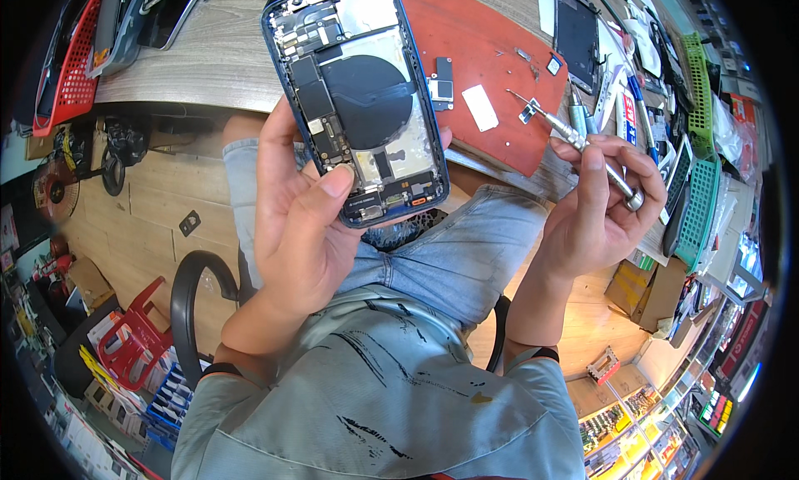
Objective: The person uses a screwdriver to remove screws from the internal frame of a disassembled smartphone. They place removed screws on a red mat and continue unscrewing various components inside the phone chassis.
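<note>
My left hand (304,205) is closed around an opened smartphone (366,101), its inside facing up. A round black coil pad, a circuit board and small connectors show in the blue frame, and no battery is visible in the pale bay. My thumb presses on the lower left of the board; the fingers behind the phone are mostly hidden. In my right hand (603,184) is a slim silver precision screwdriver (574,137), its tip pointing to the upper left, apart from the phone. Below that tip lies a small metal part (529,110).
A red work mat (466,30) on the wooden table bears a white card (480,108), a small dark module (444,80) and tiny parts. Tools and a phone screen (576,39) crowd the right side. Baskets stand at both ends, a red one (76,80) at left, a teal one (697,209) at right.
</note>
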